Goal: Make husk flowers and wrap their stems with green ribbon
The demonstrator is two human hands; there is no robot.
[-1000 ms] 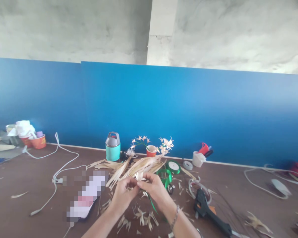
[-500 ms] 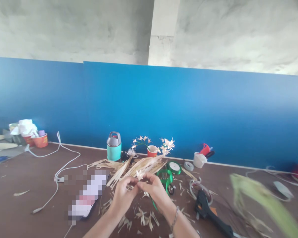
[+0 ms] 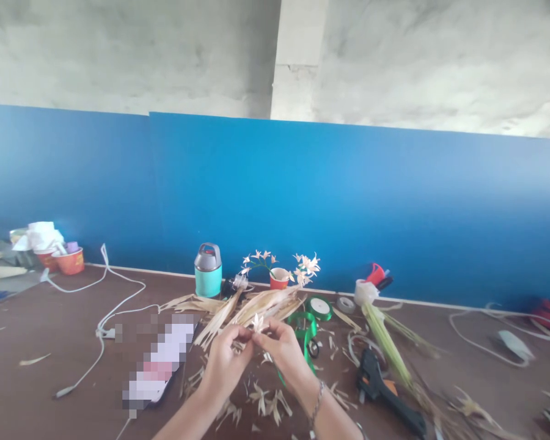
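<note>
A small cream-white husk flower [image 3: 257, 322] stands between the fingertips of both hands, petals up. My left hand [image 3: 228, 362] pinches it low from the left. My right hand [image 3: 288, 353] closes on its base from the other side, and the fingertips of both hands meet. The flower's lower end is hidden by the fingers. Behind the hands lies a heap of dry husk strips [image 3: 268, 305]. Several loose husk flower pieces [image 3: 275, 406] lie on the table below the hands. A green ribbon [image 3: 308, 333] curls beside my right hand.
Behind stand a teal flask [image 3: 208, 278] and a red cup [image 3: 279, 283] near white flower sprays [image 3: 308, 266]. At right lie a ribbon spool [image 3: 319, 308], a black glue gun [image 3: 387, 394] and a green husk [image 3: 387, 348]. A blurred phone-like object [image 3: 160, 366] and white cable [image 3: 101, 324] lie left.
The green husk, blurred in the air at the right before, now lies on the table by the glue gun. Both hands keep their pinch on the flower. The view has shifted slightly.
</note>
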